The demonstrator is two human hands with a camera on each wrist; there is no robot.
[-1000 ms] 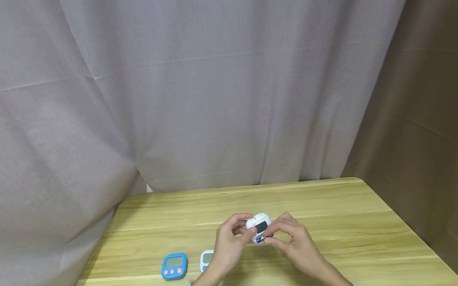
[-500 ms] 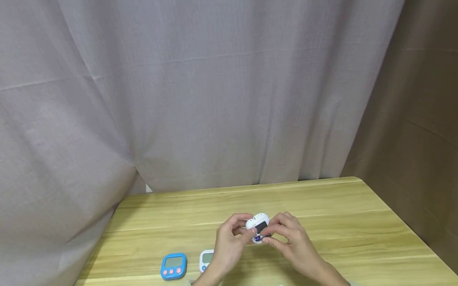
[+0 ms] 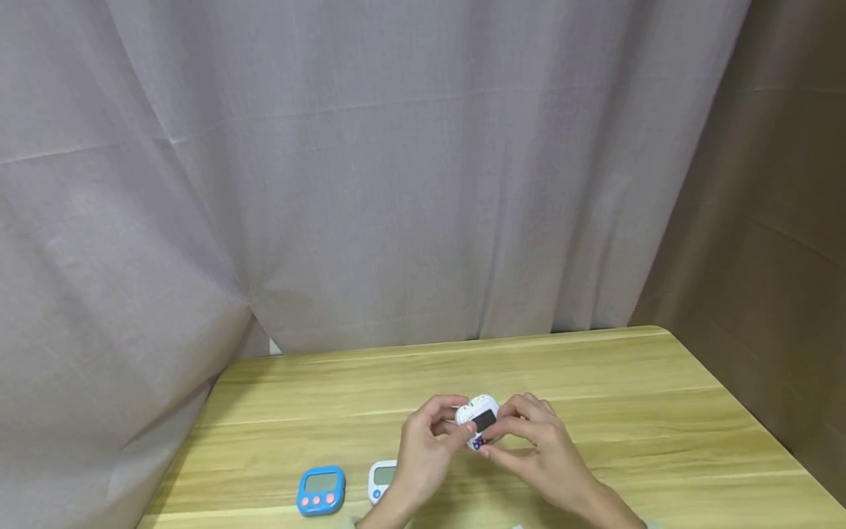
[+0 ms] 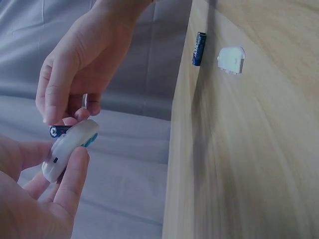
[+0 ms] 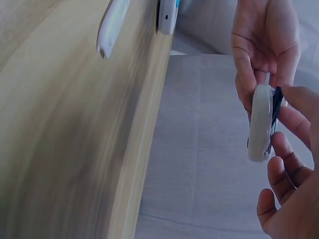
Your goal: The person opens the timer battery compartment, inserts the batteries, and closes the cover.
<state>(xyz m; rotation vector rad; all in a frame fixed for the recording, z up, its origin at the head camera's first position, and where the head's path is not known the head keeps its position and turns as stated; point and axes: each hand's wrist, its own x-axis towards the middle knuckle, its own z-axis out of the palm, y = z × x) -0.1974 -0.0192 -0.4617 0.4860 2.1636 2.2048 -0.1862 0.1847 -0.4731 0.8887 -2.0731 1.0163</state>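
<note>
My left hand (image 3: 425, 455) grips a small white digital timer (image 3: 468, 414) by its edge, its back facing up. A dark panel shows on that back. My right hand (image 3: 545, 448) pinches a dark blue AAA-type battery (image 4: 59, 131) at the timer's lower end. In the left wrist view one battery end sticks out beyond the casing. The right wrist view shows the battery slanting along the timer's back, under the right fingertips (image 5: 294, 94). Fingers hide much of the battery bay, so how far in the battery sits is unclear.
A blue timer (image 3: 321, 491) with pink buttons and a white timer (image 3: 381, 477), partly behind the left wrist, lie on the wooden table (image 3: 297, 411). A second battery (image 4: 199, 49) and a white battery cover (image 4: 231, 60) lie on the tabletop. Grey curtain (image 3: 396, 184) hangs behind.
The battery, earlier sticking out past the timer's lower right edge, now lies closer in against its back. My right fingers have moved slightly over the timer. The left hand stays nearly still.
</note>
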